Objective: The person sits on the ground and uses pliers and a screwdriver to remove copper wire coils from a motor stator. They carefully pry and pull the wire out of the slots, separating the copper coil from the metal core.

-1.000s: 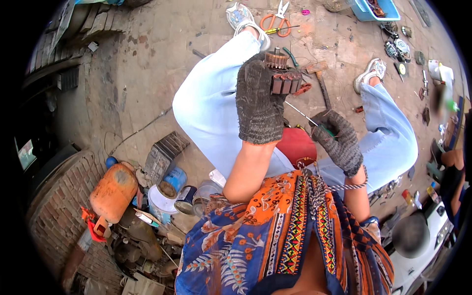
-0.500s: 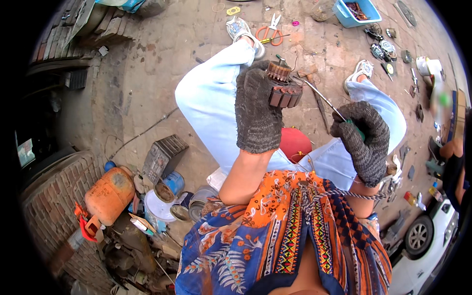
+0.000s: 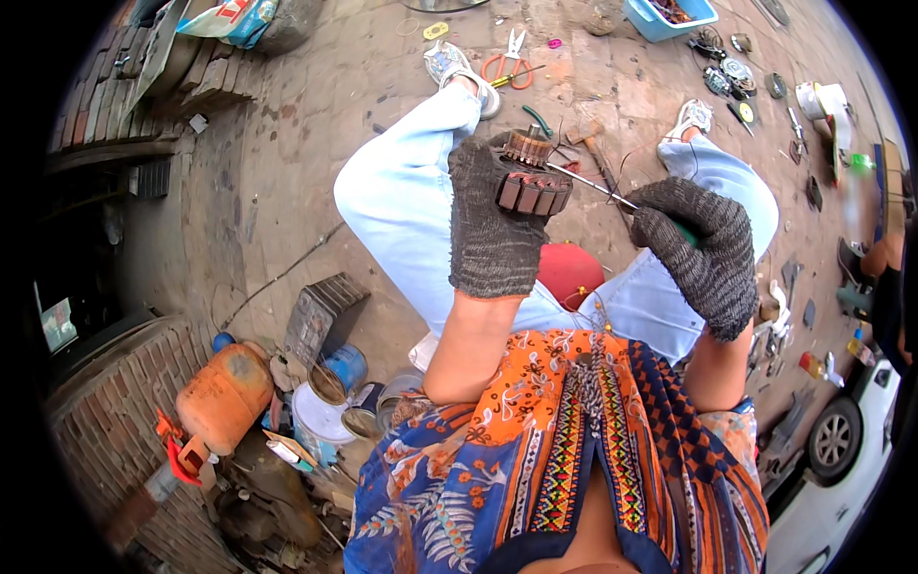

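Single head-worn fisheye view, facing down, from near above both hands [image 3: 492, 230] [image 3: 717, 253]

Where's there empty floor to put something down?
The floor is mostly bare between the brick stack, the dark cable and the bent left leg. It's crowded around the orange tank and blue can, near the scissors and hammer, and by the round metal parts.

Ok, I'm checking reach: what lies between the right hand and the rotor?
In the head view, the green-handled tool's metal shaft runs from the right hand up to the rotor; a hammer shows behind it. Contact is unclear.
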### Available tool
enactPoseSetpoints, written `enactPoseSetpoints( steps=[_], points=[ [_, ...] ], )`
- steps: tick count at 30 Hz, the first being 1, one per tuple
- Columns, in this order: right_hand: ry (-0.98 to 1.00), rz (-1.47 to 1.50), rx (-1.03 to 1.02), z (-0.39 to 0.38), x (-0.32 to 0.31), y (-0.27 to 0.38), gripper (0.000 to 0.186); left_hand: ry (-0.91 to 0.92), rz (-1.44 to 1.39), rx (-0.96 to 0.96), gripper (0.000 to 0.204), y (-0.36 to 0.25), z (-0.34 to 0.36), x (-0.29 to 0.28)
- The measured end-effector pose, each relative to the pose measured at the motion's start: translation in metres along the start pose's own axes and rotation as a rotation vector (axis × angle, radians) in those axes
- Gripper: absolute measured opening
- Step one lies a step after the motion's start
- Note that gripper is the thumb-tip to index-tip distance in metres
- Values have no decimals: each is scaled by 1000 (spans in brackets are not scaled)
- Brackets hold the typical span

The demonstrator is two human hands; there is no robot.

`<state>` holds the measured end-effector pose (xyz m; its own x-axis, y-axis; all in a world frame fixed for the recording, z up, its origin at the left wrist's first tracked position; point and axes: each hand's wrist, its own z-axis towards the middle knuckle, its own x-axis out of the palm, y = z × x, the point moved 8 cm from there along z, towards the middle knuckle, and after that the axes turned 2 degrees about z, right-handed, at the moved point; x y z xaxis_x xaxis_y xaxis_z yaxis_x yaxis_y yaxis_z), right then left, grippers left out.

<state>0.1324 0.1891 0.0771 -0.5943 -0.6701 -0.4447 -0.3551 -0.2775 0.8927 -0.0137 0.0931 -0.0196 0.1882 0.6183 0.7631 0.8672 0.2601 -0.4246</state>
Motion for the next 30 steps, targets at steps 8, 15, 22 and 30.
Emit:
enactPoseSetpoints(
  steps=[8, 15, 22, 30],
  points=[
    [108, -82, -153, 7, 0, 12, 19, -28, -81, -149, 38, 7, 3, 9],
    [89, -27, -145, 7, 2, 6, 18, 107, -156, -171, 49, 7, 13, 1],
    [248, 198, 158, 15, 10, -19, 21, 141, -13, 5, 36, -3, 16, -6],
    [171, 245, 124, 13, 16, -26, 22, -16, 135, 191, 24, -12, 7, 5]
  ],
)
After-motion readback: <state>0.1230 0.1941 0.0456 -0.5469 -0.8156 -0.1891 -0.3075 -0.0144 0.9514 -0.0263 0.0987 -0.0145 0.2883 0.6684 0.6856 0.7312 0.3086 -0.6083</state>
